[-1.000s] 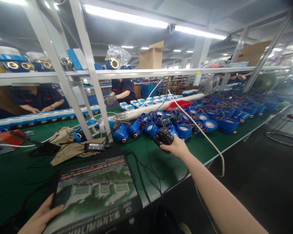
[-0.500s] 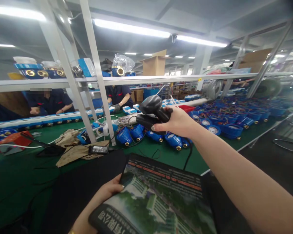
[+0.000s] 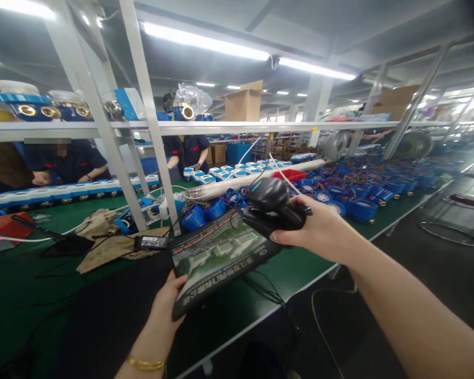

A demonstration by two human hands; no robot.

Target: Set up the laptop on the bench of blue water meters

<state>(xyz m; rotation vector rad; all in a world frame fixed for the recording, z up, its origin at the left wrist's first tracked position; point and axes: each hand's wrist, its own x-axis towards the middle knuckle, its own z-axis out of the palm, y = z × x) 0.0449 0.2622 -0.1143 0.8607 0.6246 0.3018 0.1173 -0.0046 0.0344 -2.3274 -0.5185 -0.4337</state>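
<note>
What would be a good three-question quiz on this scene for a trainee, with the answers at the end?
1. Which hand holds the black handheld device?

2. True or false: the left hand, with a gold-coloured bracelet at its wrist, grips the printed pad.

3. Pick one. The top of the bench is:
a) red
b) green
c) white

Key: 1, the right hand; 2, true; 3, b.
</note>
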